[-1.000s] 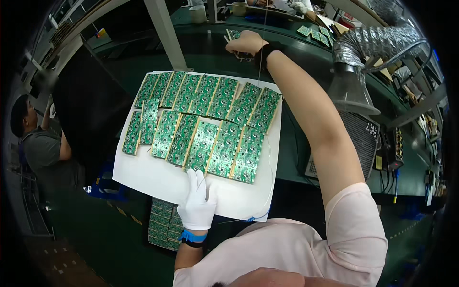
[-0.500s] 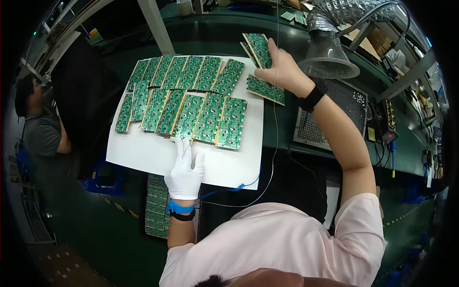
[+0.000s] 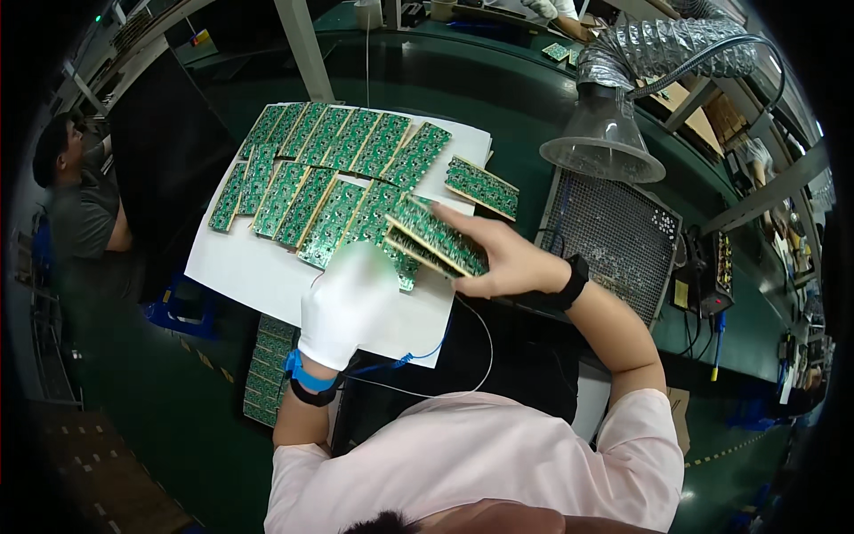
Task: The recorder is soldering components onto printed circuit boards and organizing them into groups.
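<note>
We count at least a dozen circuit boards point(image 3: 331, 222) on one white sheet point(image 3: 253, 278), at least one beside it, two in our right hand point(image 3: 514, 256), one funnel-shaped hood point(image 3: 605, 142), one perforated tray point(image 3: 609, 245)

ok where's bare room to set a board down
The white sheet left of the left hand, bordered by the lower board row; the green bench between the metal post and extraction hood. Crowded: the sheet's far half, covered by the upper row, and around the right hand with held boards.
</note>
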